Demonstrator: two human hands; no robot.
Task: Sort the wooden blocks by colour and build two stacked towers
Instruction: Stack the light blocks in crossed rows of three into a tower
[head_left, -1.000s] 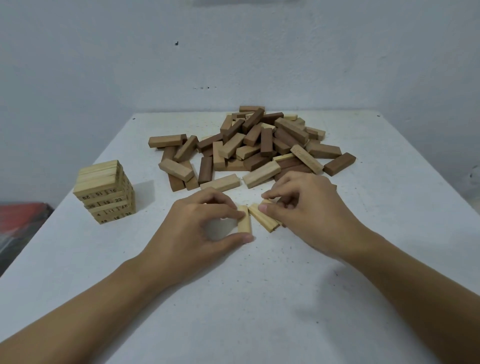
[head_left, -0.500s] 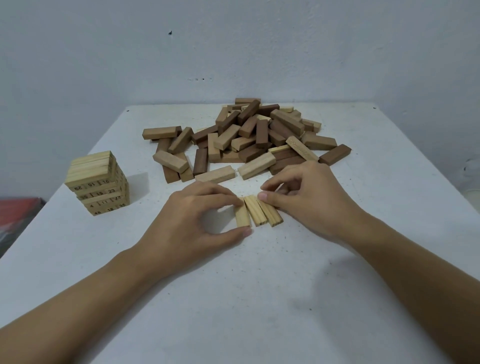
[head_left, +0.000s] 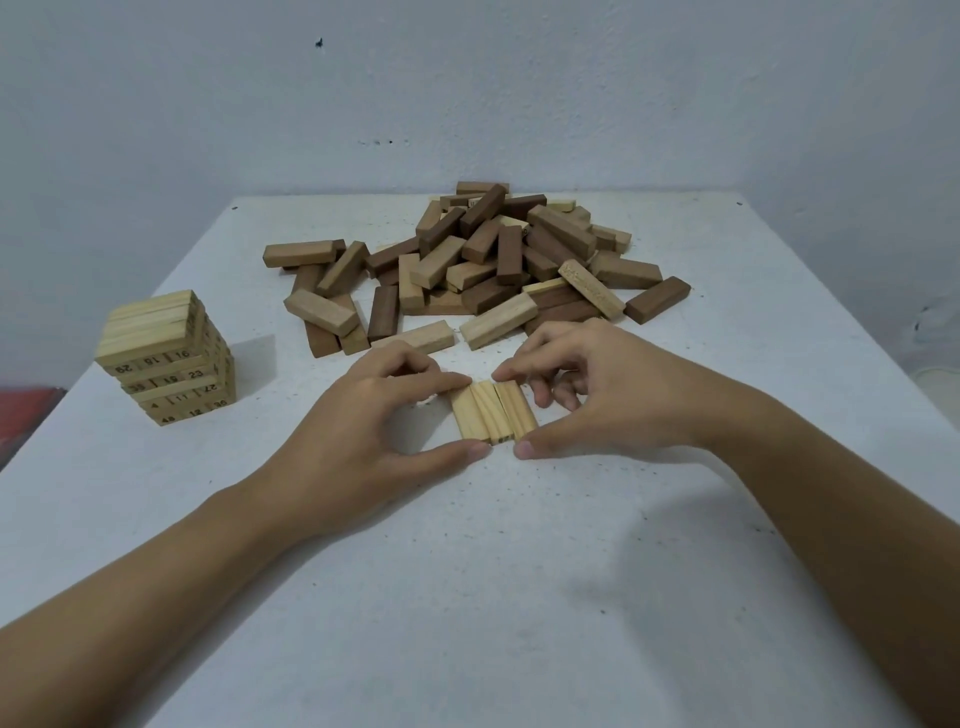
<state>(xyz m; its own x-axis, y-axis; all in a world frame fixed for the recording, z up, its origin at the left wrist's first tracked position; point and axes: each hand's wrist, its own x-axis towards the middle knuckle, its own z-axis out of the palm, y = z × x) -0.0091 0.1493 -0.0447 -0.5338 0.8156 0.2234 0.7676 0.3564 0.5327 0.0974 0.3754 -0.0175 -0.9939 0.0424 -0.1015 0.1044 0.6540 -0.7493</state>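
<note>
Your left hand and right hand each pinch the three pale blocks in a narrow grip on the table. Square them flush, then lift level to the tower at nine o'clock.

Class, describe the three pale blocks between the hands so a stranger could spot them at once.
On the white table, in front of the loose pile, two hands nearly meet. Between the left hand and right hand lie three pale blocks side by side. Unlike the jumbled pile and the stacked tower at left, they form one flat, neat row.
</note>
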